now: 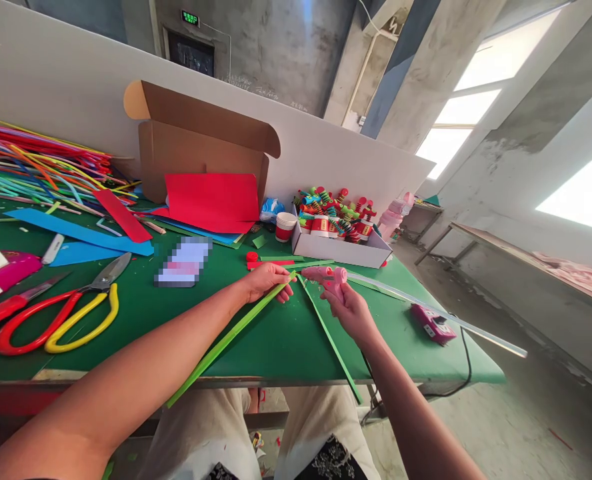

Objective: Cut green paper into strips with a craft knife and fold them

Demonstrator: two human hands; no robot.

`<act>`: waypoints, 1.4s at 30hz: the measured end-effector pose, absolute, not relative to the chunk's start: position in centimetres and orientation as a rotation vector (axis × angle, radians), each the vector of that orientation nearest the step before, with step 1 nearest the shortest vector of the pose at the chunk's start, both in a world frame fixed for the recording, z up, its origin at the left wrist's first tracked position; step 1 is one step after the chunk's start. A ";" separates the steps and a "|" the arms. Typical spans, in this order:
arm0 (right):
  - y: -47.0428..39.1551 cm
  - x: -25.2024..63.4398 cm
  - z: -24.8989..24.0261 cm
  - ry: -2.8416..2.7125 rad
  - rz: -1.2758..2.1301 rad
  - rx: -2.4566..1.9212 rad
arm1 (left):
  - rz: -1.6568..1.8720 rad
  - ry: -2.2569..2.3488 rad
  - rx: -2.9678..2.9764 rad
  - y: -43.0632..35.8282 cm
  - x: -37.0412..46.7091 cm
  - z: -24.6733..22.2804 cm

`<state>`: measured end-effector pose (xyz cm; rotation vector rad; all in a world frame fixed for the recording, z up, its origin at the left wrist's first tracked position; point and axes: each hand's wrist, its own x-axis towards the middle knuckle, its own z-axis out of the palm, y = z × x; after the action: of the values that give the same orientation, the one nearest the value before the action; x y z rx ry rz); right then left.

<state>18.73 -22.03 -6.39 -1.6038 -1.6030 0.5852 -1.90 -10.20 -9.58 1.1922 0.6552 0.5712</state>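
My left hand (270, 283) pinches the end of a light green paper strip (226, 340), whose long tail slopes down past the table's near edge. In my right hand (349, 307) is a pink hot glue gun (326, 275) with a long clear glue stick (441, 310) sticking out of its back. The gun's nozzle points left, close to the strip's pinched end; whether it touches cannot be made out. A darker green strip (329, 337) lies between my hands and hangs over the edge. Just beyond my left hand are a red strip (257, 265) and a small red roll (251, 256).
Scissors (109, 273), a red-handled knife (11, 310) and a phone (185, 262) lie left. Behind are pipe cleaners (41, 167), a cardboard box (203, 143), paper cups (285, 227) and a white box (343, 248) of finished crafts. A power strip (432, 325) with a cord sits right.
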 end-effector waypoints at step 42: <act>-26.0 24.1 -2.6 -1.524 -0.093 -2.345 | 0.523 0.683 1.275 -11.1 -2.9 -8.3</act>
<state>24.09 -25.96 -2.55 -2.3455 -1.5241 -0.0929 -2.86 -11.07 -8.34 1.2750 0.6830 0.5232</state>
